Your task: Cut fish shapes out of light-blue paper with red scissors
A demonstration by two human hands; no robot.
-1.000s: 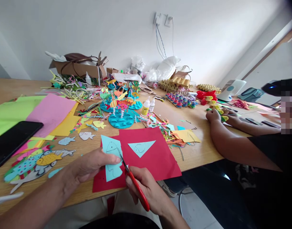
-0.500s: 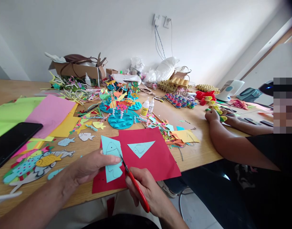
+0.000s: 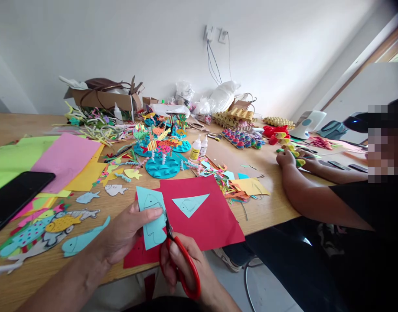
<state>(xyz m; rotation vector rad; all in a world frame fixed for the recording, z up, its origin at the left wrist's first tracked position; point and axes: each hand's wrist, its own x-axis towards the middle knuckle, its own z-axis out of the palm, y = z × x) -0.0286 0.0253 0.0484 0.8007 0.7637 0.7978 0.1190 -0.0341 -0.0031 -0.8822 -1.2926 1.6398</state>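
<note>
Scissors [image 3: 169, 229] handles have spread wider, right hand [image 3: 204, 274] fingers curled through them. Left hand [image 3: 125, 229] pinches blue paper [image 3: 151, 237] at the blades.

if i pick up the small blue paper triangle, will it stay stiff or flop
The blue paper triangle looks like a thin sheet, so probably very light and bendy at its long points. Lying loose on the red paper, it would likely slide if nudged.
</note>
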